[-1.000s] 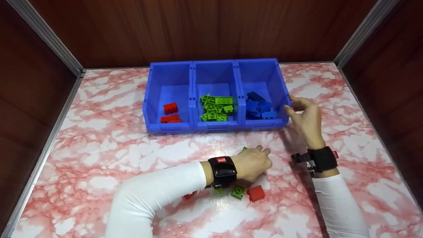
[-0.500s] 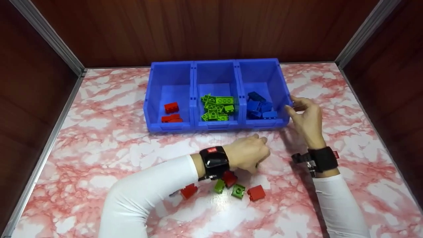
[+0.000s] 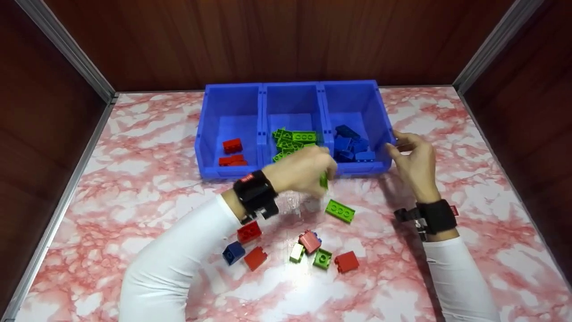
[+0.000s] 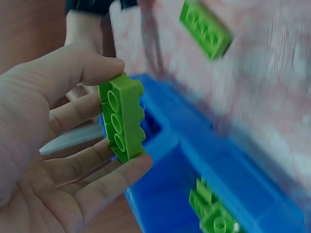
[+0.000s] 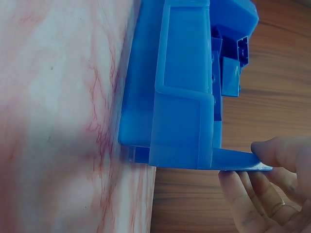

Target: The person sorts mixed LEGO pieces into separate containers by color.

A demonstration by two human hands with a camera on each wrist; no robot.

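My left hand [image 3: 301,172] pinches a green toy brick [image 4: 121,116] between thumb and fingertips, at the front edge of the middle compartment. In the left wrist view the hollow underside of that brick, with its round tubes, faces the palm. The blue three-compartment bin [image 3: 230,171] holds red bricks [image 3: 232,145] on the left, green bricks [image 3: 304,136] in the middle and blue bricks [image 3: 365,156] on the right. My right hand [image 3: 415,165] grips the bin's right side wall, thumb on one face and fingers on the other, as the right wrist view shows.
A long green brick [image 3: 340,211] lies on the marbled table in front of the bin. Nearer are several loose bricks: red ones [image 3: 346,262], small green ones [image 3: 322,258] and a dark blue one [image 3: 233,253]. Dark wood panels [image 3: 286,40] enclose the back and sides.
My left hand has risen from the table and moved left and forward to the bin with the green brick, uncovering the long green brick and others. The right hand stays at the bin wall.
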